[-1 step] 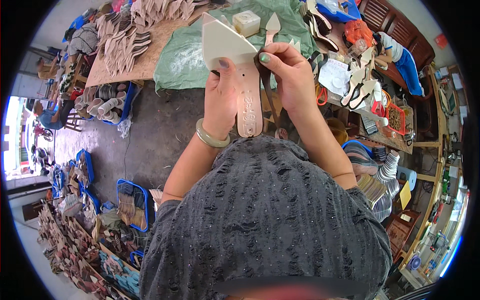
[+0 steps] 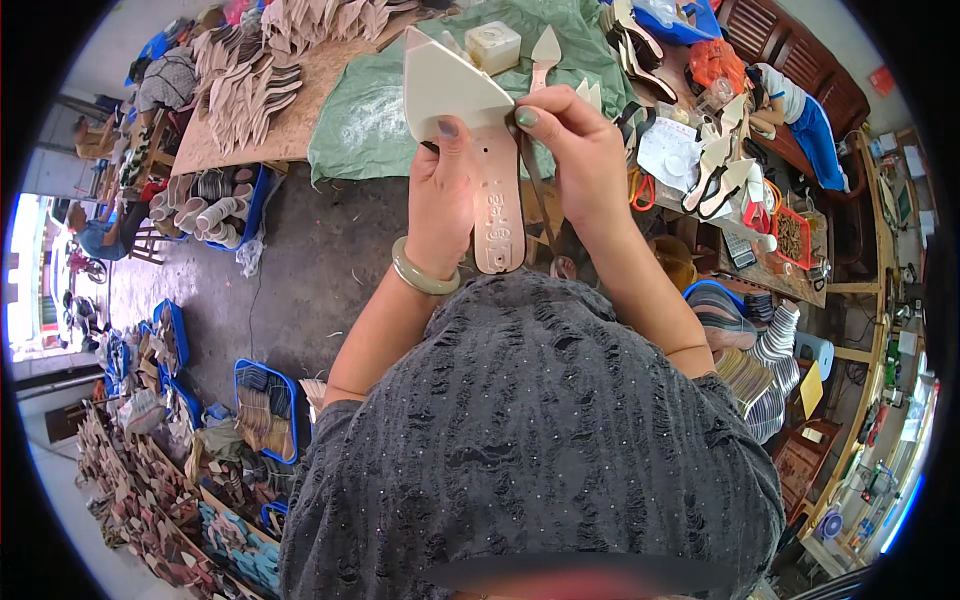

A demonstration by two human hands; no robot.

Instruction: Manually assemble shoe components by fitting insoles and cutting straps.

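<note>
Your left hand point(image 2: 443, 190) has the sole point(image 2: 498, 220) gripped around its middle, thumb on top, pointed white toe tilted up over the table point(image 2: 200, 148). Your right hand point(image 2: 578, 150) is pinching a dark strip point(image 2: 541, 195) between thumb and forefinger, right at the sole's edge by the toe. Far as I can judge you're partway on this one: the strip meets the edge up there, but the rest hangs loose beside the sole. Past that, another sole point(image 2: 543, 58) sits on the green sheet point(image 2: 365, 130) near a tub point(image 2: 493, 46).
</note>
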